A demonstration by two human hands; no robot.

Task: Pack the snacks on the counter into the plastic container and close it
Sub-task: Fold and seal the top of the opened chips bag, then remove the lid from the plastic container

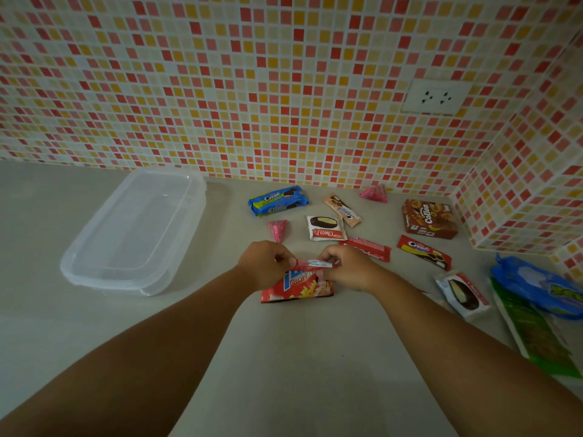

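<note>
Both hands, left hand and right hand, pinch the red chip bag top mid-worktop; container lies left.

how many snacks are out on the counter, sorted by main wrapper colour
red: 3, the potato snack bag held by the left hand and right hand, plus two bars
blue: 2
pink cones: 2
white choco pies: 2
brown box: 1
tan: 1
green: 1
total: 12

A single head-worn wide-angle view looks forward and down, close over the pale grey counter, facing the red-and-yellow mosaic tiled wall.
</note>
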